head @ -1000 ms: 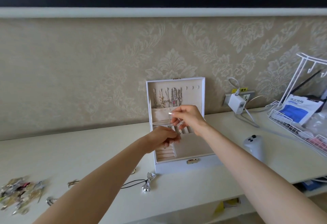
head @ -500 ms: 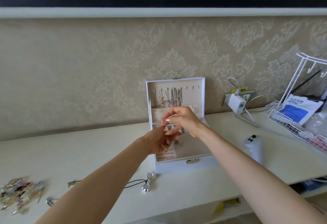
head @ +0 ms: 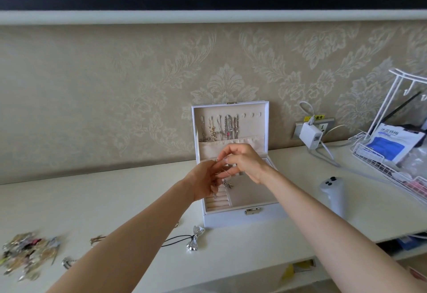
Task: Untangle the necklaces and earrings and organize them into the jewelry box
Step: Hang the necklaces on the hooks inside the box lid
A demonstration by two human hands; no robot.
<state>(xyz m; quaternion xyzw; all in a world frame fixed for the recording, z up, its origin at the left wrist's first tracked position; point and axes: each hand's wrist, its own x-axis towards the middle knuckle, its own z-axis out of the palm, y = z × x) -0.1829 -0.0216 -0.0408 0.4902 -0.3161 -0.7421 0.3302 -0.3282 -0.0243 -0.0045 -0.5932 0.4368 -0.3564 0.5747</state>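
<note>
While both hands hover over the open jewelry box, a thin silver necklace runs btwn them. The R hand pinches its upper part w/ thumb and forefinger pressed together, the other fingers curled. The L hand has its fingers curled round the chain lower down, fingertips touching the R's. The small pendant end dangles just below the L fingers, over the divider btwn the ring rolls and the bigger tray compartment; can't tell if it touches the lining. Other necklaces hang from hooks in the upright lid. On the desk a jewelry pile lies far left, and a black-cord necklace w/ a silver bow pendant lies just in front of the box's left corner. Vs 1 s ago, the R hand has dropped from lid-pocket level toward the L, so the fingertips now meet, and the pendant now shows beneath the hands. Box, pile and cord necklace haven't moved.
</note>
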